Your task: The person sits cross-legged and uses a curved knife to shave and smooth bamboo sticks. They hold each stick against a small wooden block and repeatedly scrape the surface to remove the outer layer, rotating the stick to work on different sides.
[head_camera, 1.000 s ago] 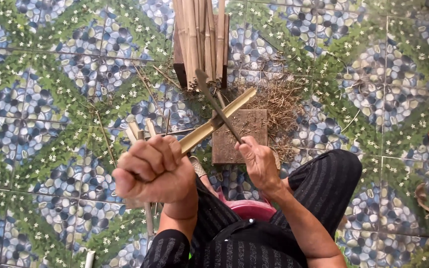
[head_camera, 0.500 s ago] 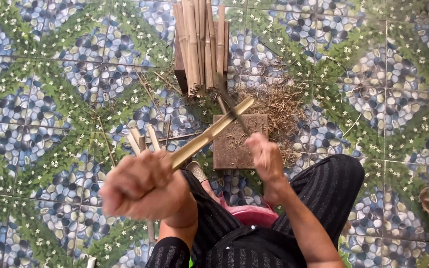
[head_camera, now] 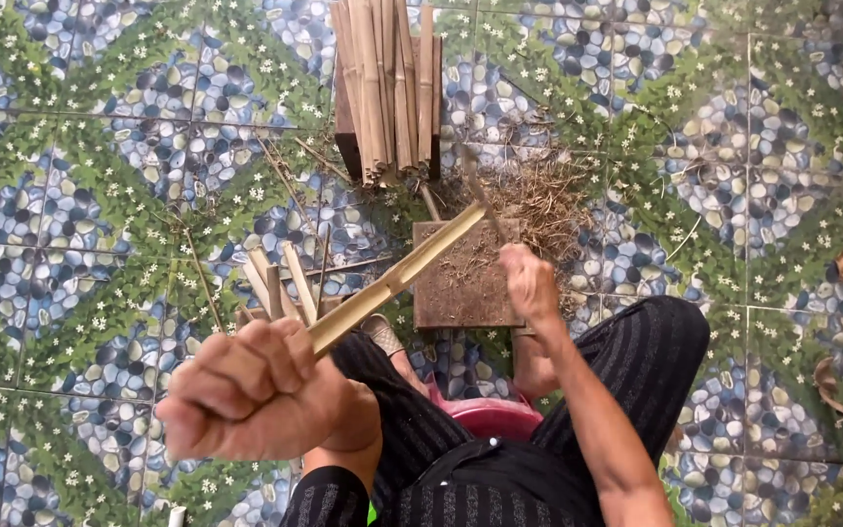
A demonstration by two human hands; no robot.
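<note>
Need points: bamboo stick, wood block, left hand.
bamboo stick [head_camera: 397, 280], head view, mid-length of the split piece.
wood block [head_camera: 465, 288], head view, bare top face.
left hand [head_camera: 251, 395], head view, knuckles of the fist.

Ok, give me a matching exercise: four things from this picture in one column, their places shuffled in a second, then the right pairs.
Things:
1. bamboo strip
2. bundle of bamboo sticks
3. wooden block
4. knife

Places:
a. on the tiled floor between the knees
b. gripped in the left hand, slanting up to the block
c. lying at the top, beyond the block
d. held by the right hand, blade over the block

Pairs: 1-b, 2-c, 3-a, 4-d
</note>
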